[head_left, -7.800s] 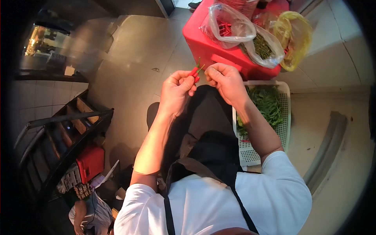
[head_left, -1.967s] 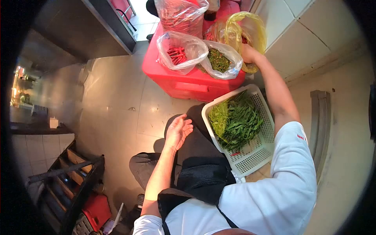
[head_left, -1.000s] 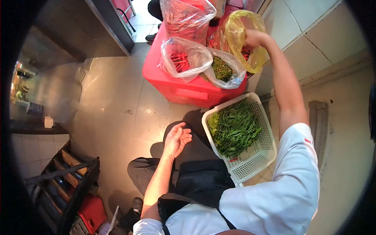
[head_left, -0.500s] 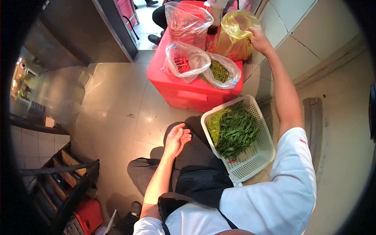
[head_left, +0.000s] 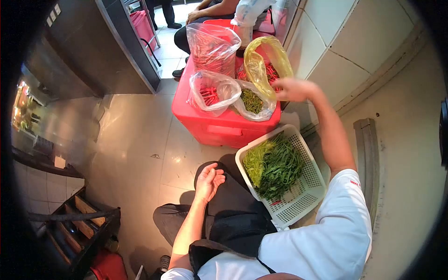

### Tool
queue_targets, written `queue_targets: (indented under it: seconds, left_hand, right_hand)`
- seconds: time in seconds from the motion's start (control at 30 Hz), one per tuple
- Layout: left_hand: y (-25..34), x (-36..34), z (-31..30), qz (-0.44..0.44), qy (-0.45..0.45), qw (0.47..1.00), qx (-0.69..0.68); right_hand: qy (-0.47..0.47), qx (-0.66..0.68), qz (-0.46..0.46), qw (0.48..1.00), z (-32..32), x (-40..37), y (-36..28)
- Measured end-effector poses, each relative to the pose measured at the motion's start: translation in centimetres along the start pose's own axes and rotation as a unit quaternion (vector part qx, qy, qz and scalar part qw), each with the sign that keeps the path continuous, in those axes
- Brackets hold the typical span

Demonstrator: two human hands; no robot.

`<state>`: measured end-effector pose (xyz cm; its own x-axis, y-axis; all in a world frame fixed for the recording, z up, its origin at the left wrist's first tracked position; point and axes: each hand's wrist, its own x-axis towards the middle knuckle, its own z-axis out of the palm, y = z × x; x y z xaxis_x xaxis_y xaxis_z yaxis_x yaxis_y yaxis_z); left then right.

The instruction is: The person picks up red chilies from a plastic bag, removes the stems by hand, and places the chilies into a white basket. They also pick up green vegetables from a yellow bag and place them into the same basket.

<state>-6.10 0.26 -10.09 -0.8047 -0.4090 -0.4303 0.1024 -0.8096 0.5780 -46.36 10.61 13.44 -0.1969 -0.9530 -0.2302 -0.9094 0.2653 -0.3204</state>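
Observation:
My left hand [head_left: 209, 180] rests palm up on my dark-trousered knee, fingers loosely apart and holding nothing. My right hand [head_left: 292, 89] is stretched out to the right edge of the red box [head_left: 224, 129], just beside the open yellow bag [head_left: 259, 65] that holds red chilies. This hand is blurred by motion, and I cannot make out whether anything is in it. A clear bag of red chilies [head_left: 209, 92] and a clear bag of green stems [head_left: 252, 101] sit on the box's front.
A white slotted basket [head_left: 305, 199] of green stems leans by my right leg. A large bag of red chilies [head_left: 212, 44] stands at the box's back. Another person [head_left: 210, 7] sits beyond it. A steel counter is on the left, and a tiled wall on the right.
My right hand has come down and back from the yellow bag's mouth to its right side. The view has tilted up. The left hand stays on my knee.

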Motion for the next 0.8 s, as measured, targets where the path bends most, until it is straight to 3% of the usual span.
queue_targets:
  seconds: [0.03, 0.13, 0.23, 0.33, 0.43, 0.47, 0.63, 0.8]
  left_hand:
    - [-0.1, 0.1, 0.0, 0.001, -0.002, 1.000, -0.006]
    - [-0.3, 0.6, 0.2, 0.003, -0.005, 1.000, -0.014]
    - [0.0, 0.6, 0.6, 0.002, 0.003, 1.000, -0.008]
    - [-0.2, 0.4, 0.1, 0.007, 0.006, 1.000, -0.008]
    - [-0.2, 0.5, -0.2, 0.012, 0.010, 1.000, -0.012]
    - [-0.1, 0.5, -0.1, 0.013, 0.010, 1.000, -0.016]
    - [0.2, 1.1, 0.5, 0.004, 0.005, 1.000, -0.026]
    - [0.1, 1.1, 0.3, -0.003, -0.011, 0.999, -0.030]
  right_hand:
    - [0.098, 0.088, 0.036, 0.991, -0.9, 0.3, 0.5]
    - [0.260, 0.080, 0.087, 0.958, -1.5, 5.1, 4.1]
    - [0.152, 0.025, 0.162, 0.975, 2.8, 11.1, 7.5]
    - [0.174, -0.133, 0.240, 0.946, 5.4, 13.6, 10.3]
    - [0.034, -0.043, 0.150, 0.987, 4.3, 12.8, 11.1]
    - [0.032, -0.030, 0.156, 0.987, 4.8, 13.2, 11.5]
    - [0.165, 0.139, 0.241, 0.946, 9.5, 14.8, 15.2]
    - [0.256, 0.278, 0.234, 0.896, 10.0, 13.2, 15.3]
